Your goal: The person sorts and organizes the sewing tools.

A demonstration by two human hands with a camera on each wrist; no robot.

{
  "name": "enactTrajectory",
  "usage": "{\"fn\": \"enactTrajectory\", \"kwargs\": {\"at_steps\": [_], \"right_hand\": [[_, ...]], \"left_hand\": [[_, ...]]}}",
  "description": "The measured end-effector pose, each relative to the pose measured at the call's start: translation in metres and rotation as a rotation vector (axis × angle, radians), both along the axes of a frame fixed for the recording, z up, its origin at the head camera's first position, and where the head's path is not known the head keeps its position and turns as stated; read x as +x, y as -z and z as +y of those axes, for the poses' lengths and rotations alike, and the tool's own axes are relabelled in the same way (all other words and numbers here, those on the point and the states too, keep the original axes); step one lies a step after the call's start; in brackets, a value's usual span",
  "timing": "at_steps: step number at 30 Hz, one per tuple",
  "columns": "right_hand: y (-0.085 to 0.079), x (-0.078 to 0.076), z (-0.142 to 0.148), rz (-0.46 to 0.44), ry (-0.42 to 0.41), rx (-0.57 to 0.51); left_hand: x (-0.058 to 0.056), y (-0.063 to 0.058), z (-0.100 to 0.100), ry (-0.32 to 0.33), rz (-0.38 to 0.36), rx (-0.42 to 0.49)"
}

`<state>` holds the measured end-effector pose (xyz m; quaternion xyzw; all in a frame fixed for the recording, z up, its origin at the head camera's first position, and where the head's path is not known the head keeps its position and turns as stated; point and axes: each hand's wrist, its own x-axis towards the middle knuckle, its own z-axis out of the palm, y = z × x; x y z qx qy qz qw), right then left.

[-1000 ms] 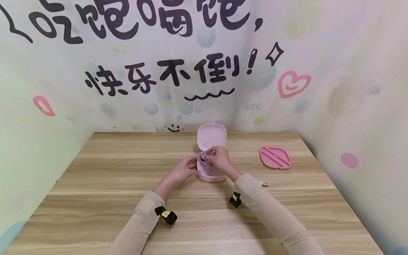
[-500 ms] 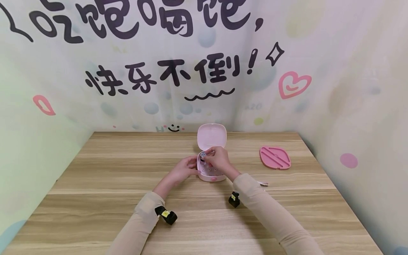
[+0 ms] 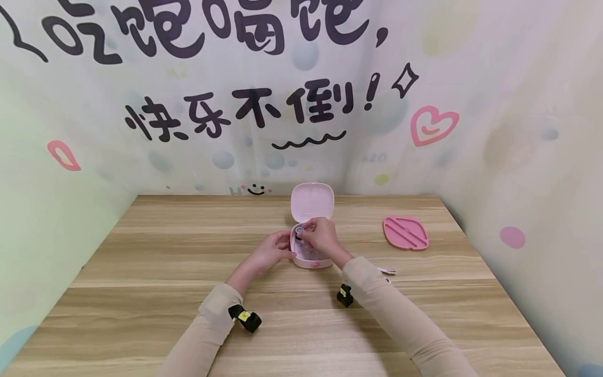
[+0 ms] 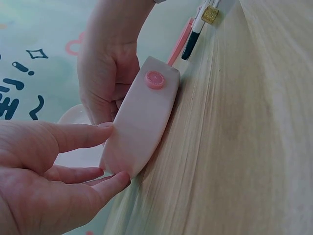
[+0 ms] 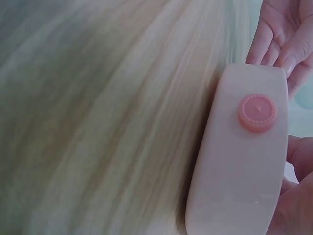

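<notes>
A pale pink box (image 3: 313, 264) stands on the table with its lid (image 3: 312, 202) raised at the back. My left hand (image 3: 269, 252) holds the box's left side; in the left wrist view its thumb touches the upper rim and its fingertips the side wall. My right hand (image 3: 321, 234) reaches into the box and pinches a small thing with a clear round top (image 3: 299, 230) and a dark band, at the back left corner. Its exact kind is too small to tell. In the right wrist view the pink button (image 5: 257, 112) shows on the box front, while the pinched thing is hidden.
A darker pink grooved tray (image 3: 406, 233) lies to the right on the wooden table (image 3: 188, 235). Near the right sleeve is a small slim item (image 3: 387, 271); the left wrist view shows slim sticks there and a gold piece (image 4: 210, 14). A printed cloth (image 3: 212, 173) hangs behind.
My right hand and forearm have shifted very slightly left and down, the small thing still between the fingers. The left hand and the box stay in place.
</notes>
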<state>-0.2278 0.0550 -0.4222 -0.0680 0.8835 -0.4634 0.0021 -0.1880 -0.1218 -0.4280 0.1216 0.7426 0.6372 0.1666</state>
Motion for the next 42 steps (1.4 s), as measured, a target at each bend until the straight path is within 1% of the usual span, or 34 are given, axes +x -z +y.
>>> {"fn": "enactTrajectory", "kwargs": {"at_steps": [9, 13, 17, 20, 24, 33, 42], "right_hand": [[-0.001, 0.002, 0.000, 0.020, -0.001, 0.008], [-0.003, 0.005, 0.000, 0.008, 0.004, 0.008], [-0.005, 0.008, 0.002, -0.005, 0.007, -0.003], [-0.006, 0.010, 0.005, 0.000, -0.002, -0.012], [-0.008, 0.014, 0.010, 0.006, -0.009, -0.023], [-0.013, 0.021, 0.016, 0.019, 0.015, -0.004], [-0.017, 0.030, 0.025, -0.007, 0.004, -0.046]], "left_hand": [[0.001, 0.000, -0.001, -0.001, 0.002, 0.014], [0.001, 0.000, -0.001, -0.002, 0.012, -0.009], [0.001, 0.000, -0.002, -0.006, 0.008, -0.019], [0.001, 0.000, -0.001, -0.009, 0.000, -0.019], [0.001, 0.000, -0.002, -0.009, 0.015, -0.029], [0.000, 0.000, -0.002, -0.005, 0.022, -0.021], [0.001, -0.001, -0.002, -0.007, 0.015, -0.030]]}}
